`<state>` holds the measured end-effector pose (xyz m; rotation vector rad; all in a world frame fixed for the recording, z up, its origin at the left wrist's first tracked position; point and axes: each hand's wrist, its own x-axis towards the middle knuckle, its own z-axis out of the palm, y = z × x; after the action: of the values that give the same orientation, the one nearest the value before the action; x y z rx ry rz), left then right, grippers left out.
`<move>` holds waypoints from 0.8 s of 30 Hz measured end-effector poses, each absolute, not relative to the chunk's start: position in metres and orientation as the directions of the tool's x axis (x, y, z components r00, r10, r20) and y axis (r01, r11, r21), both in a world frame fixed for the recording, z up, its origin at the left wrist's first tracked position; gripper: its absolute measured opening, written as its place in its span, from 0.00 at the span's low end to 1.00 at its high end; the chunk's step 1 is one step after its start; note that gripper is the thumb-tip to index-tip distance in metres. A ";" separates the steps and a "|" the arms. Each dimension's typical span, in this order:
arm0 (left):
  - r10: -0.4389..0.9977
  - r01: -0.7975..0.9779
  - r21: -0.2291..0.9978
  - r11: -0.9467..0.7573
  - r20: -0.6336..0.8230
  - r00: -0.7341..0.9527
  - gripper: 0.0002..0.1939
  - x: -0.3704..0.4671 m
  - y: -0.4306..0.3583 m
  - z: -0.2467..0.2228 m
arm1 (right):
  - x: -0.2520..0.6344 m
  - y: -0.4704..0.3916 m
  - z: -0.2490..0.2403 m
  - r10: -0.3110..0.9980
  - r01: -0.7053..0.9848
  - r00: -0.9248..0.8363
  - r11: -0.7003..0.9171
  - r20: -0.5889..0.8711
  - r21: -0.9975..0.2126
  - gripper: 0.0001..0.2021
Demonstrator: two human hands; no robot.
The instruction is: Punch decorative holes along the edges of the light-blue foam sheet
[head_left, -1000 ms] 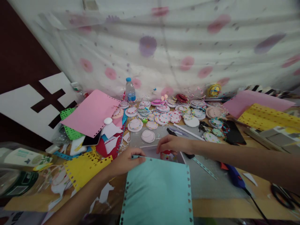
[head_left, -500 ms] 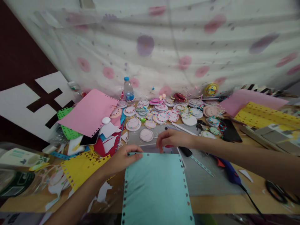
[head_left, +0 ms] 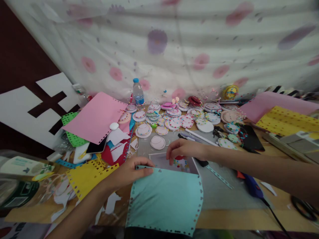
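A teal sheet point(head_left: 164, 199) with heart-shaped holes punched along its edges lies at the front of the table, bowed toward me. My left hand point(head_left: 141, 167) pinches its upper left corner between thumb and fingers. Just past the sheet's far edge, my right hand point(head_left: 183, 151) hovers with loosely bent fingers and nothing visible in them. Beneath that hand is a grey picture point(head_left: 159, 159) with a pale border and red and multicoloured details, partly covered by the sheet and the hand. A round white paper disc point(head_left: 158, 142) sits just beyond.
Several layered paper discs with beads point(head_left: 174, 123) crowd the back, beside a water bottle point(head_left: 138, 93). Pink paper point(head_left: 97, 116) and yellow punched paper point(head_left: 87, 177) lie left. At right are a blue glue gun point(head_left: 253, 186) with its cord, scissors point(head_left: 302, 207) and a teal strip point(head_left: 219, 177).
The teal sheet's far edge has come toward me, uncovering more of the picture, and the sheet now bows. My left hand still pinches its corner. The view has shifted slightly.
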<state>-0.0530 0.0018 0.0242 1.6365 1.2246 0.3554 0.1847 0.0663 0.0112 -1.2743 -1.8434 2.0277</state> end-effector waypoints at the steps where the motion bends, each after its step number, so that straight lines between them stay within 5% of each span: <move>1: 0.840 0.541 0.840 0.041 -0.322 0.437 0.12 -0.053 0.002 0.024 | 0.185 0.067 0.011 0.586 0.434 -0.640 -0.258 -0.496 -0.863 0.08; 11: 0.850 0.543 0.839 0.023 -0.303 0.432 0.13 -0.061 0.001 0.021 | 0.185 0.074 0.010 0.594 0.401 -0.682 -0.185 -0.427 -0.897 0.10; 20: 0.918 0.560 0.827 -0.050 -0.183 0.352 0.12 -0.064 0.007 0.024 | 0.190 0.054 0.034 0.597 0.571 -0.738 0.305 -0.315 -0.762 0.09; 24: 0.910 0.554 0.832 -0.022 -0.212 0.355 0.13 -0.058 0.008 0.025 | 0.196 0.049 0.043 0.647 0.616 -0.709 0.375 -0.280 -0.692 0.07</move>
<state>-0.0584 0.0079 0.0253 1.6967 1.3152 0.4858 0.1961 0.0492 0.0432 -1.1829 -2.5732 1.2691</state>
